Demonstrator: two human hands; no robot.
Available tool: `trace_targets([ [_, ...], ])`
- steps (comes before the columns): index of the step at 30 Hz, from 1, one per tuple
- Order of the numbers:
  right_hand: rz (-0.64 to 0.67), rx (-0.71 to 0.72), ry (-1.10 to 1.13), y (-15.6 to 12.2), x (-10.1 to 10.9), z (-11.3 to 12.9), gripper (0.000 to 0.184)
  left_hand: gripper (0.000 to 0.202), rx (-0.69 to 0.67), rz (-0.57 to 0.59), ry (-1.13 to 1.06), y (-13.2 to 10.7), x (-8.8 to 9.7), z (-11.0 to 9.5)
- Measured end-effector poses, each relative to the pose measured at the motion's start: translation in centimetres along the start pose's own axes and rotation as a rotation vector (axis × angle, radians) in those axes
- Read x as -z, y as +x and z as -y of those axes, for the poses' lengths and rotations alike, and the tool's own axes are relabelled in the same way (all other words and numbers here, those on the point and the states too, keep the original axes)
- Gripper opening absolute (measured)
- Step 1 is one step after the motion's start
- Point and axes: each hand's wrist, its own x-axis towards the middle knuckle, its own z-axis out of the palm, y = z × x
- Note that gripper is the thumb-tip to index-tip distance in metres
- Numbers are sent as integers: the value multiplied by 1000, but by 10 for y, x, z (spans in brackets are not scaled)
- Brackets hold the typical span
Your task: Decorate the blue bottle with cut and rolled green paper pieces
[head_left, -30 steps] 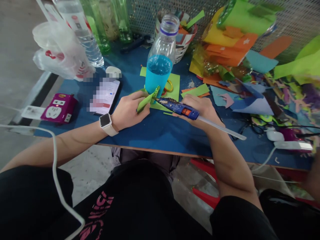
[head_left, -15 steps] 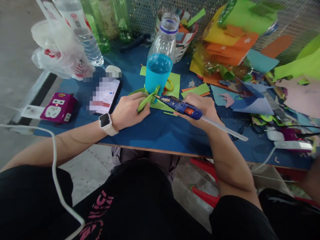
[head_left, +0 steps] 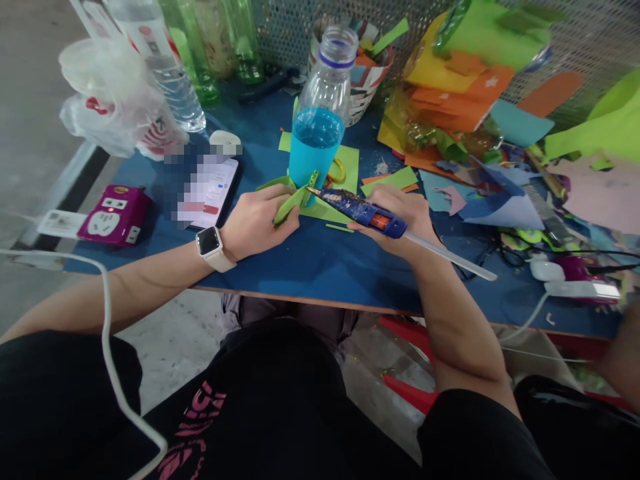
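My left hand is closed on a folded piece of green paper, held just in front of the bottle. In my right hand is a blue glue gun, its nozzle at the upper edge of the green paper. A clear glue stick sticks out of the gun's back end. Behind the paper stands an uncapped clear plastic bottle, its lower part blue. Under and beside it lie a green paper sheet and scissors with a yellow handle, partly hidden by the bottle.
To the left are a phone, a purple power adapter, a white earbud case and a bagged cup. Paper scraps and cables crowd the right side. A paper-strip basket stands behind the bottle.
Both hands, the green paper and the glue gun keep nearly the same places. The whole view has shifted very slightly.
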Motion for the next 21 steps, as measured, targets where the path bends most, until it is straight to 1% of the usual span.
trace_targets([
  [2,-6,-21,3,-2,-3,-1,52,27,9,6,4,-1,-1,0],
  [4,-61,-36,29,-2,-6,0,52,28,8,3,10,-1,-1,0],
  [6,-189,-25,86,0,-7,1,54,28,-12,-9,7,0,-2,1],
  [8,-338,35,159,3,-4,-1,50,29,-43,-27,-9,0,-3,1],
  [9,-398,79,187,4,-1,-3,46,29,-54,-35,-16,1,-3,1],
  [10,-431,127,192,4,5,-6,40,29,-55,-36,-20,1,-3,1],
  [11,-377,115,162,4,12,-10,34,28,-50,-32,-23,1,-2,1],
  [12,-455,179,130,3,21,-15,41,29,-42,-24,-27,0,0,1],
  [13,-526,195,77,2,30,-20,51,32,-38,-12,-37,0,3,1],
  [14,-518,99,-5,-1,41,-26,56,37,-46,0,-56,0,6,0],
  [15,-421,-5,-89,-4,51,-32,54,44,-67,3,-85,1,11,0],
  [16,-438,-88,-153,-7,62,-38,55,50,-89,-4,-113,2,17,1],
  [18,-352,-199,-256,-13,78,-51,53,58,-96,-69,-132,7,31,6],
  [19,-265,-269,-302,-15,83,-58,47,57,-57,-117,-98,11,39,11],
  [20,-172,-354,-328,-17,85,-66,38,52,7,-181,-37,15,46,18],
  [21,-79,-432,-330,-19,85,-74,29,40,80,-218,53,20,53,27],
])
